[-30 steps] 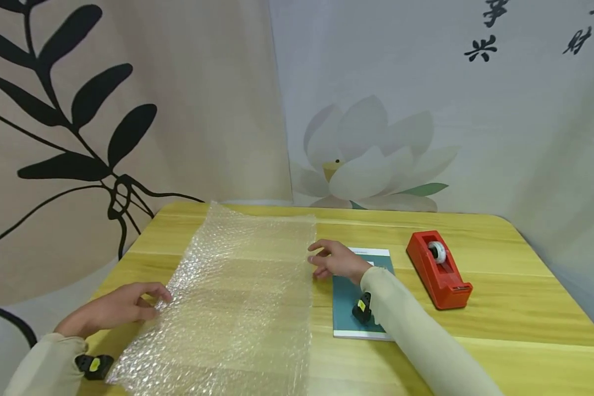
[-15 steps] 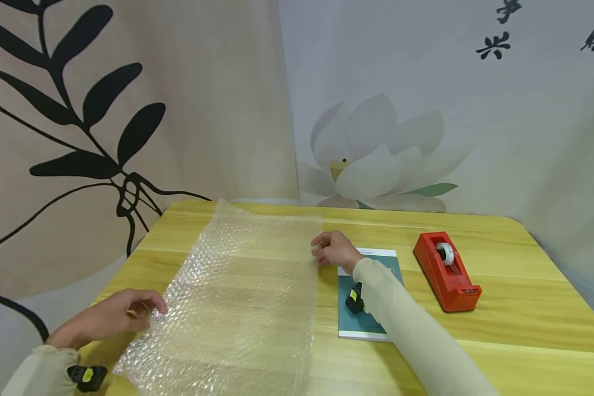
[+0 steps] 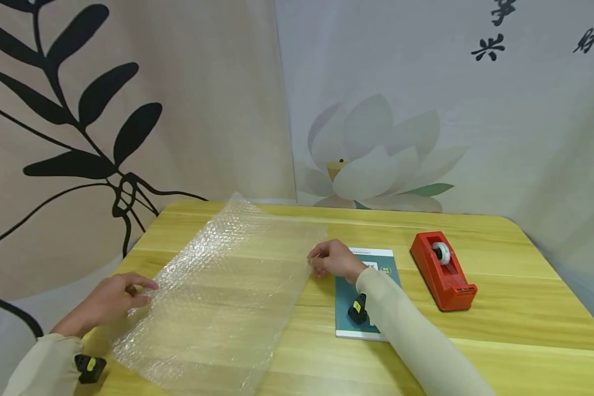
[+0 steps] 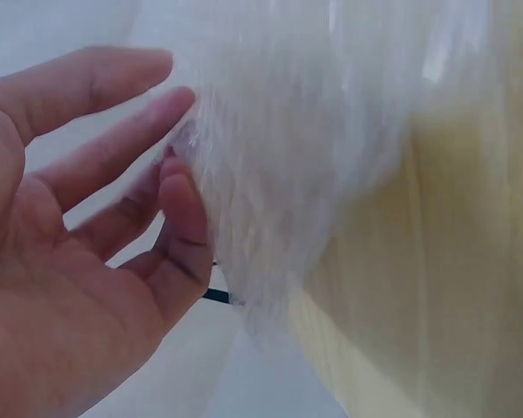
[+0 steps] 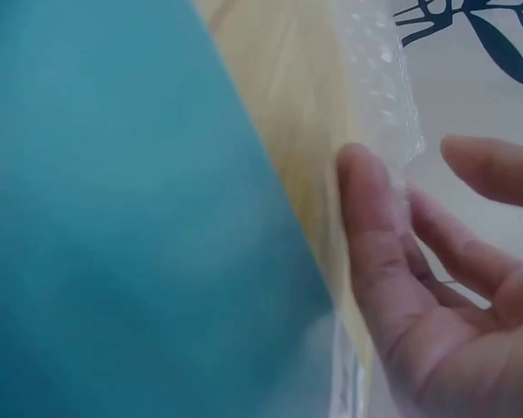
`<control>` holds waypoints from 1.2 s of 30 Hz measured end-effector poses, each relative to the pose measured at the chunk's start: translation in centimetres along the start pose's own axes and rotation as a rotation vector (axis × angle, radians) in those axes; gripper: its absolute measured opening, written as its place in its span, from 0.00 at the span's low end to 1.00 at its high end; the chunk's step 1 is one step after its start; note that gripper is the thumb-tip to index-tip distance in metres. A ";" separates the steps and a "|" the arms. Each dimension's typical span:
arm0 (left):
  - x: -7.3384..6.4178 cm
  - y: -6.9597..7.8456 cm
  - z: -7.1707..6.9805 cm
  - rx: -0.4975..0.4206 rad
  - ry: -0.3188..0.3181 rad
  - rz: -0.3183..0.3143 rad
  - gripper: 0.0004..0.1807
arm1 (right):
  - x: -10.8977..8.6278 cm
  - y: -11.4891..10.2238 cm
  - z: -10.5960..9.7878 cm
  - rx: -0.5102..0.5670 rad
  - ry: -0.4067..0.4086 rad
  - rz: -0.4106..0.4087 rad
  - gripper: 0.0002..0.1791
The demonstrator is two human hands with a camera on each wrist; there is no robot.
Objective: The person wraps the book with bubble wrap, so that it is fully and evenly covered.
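A clear sheet of bubble wrap (image 3: 227, 297) lies turned at an angle over the left half of the wooden table. My left hand (image 3: 110, 301) holds its left edge; in the left wrist view, the gathered wrap (image 4: 270, 165) meets the fingertips, with one finger (image 4: 185, 209) bent against it. At the right edge, my right hand (image 3: 334, 260) holds the wrap with bent fingers. In the right wrist view, the wrap's edge (image 5: 379, 78) runs behind a fingertip, and the exact contact is partly hidden. Beneath the right forearm lies a teal booklet (image 3: 346, 319).
A red tape dispenser (image 3: 438, 275) with a white tape roll (image 3: 443, 253) stands on the table (image 3: 515, 308) to the right of the booklet. Behind the table hangs a printed curtain (image 3: 218, 99). A black cable-like curve (image 3: 15, 316) shows at the far left.
The bubble wrap has turned clockwise: its far end shifted right and its near end left. The left hand has risen slightly in the head view. Booklet and dispenser stay in place.
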State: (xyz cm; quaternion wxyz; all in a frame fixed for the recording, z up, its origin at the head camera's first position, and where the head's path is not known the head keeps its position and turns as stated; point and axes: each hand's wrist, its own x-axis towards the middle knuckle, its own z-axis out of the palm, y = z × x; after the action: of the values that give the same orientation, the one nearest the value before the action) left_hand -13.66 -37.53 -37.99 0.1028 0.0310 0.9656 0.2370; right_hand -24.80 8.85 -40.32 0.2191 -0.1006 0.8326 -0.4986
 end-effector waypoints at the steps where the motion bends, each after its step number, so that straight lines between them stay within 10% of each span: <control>1: 0.1 -0.1 -0.1 0.014 0.017 0.009 0.18 | -0.1 0.0 0.0 -0.008 -0.011 -0.003 0.10; 14: 1.5 0.6 0.5 0.099 0.178 0.132 0.22 | -2.9 0.2 -0.7 -0.066 -0.149 -0.060 0.16; 22: 1.2 4.8 1.1 0.115 0.306 0.301 0.21 | -5.0 -0.6 -2.4 -0.125 -0.129 -0.127 0.17; 36: 0.9 12.9 3.0 -0.153 0.096 0.375 0.24 | -8.7 0.4 -3.9 -0.510 -0.029 -0.321 0.18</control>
State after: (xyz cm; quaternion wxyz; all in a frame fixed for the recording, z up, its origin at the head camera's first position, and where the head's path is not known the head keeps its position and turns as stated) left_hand -13.80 -24.65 -34.78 0.0130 0.1908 0.9258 0.3259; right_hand -18.91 15.49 -36.72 0.1171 -0.2897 0.9013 -0.3001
